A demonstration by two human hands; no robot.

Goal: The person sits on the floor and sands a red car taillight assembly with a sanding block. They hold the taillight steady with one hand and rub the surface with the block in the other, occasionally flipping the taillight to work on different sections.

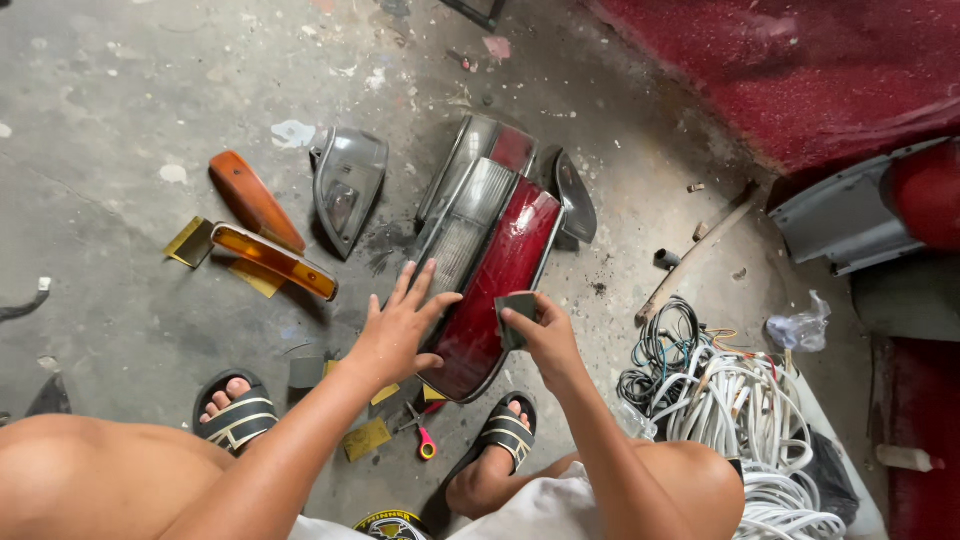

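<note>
Scattered on the stained concrete floor: an orange lens, an amber marker lamp, a grey lamp housing, a second tail lamp further off. Scissors with red and yellow handles between the sandalled feet; a tangle of white cable to the right.

Red-and-clear tail lamp lying straight ahead. Left hand spread flat, fingers fanned, pressing on its near edge. Right hand pinching a small dark abrasive pad against the red lens.
</note>
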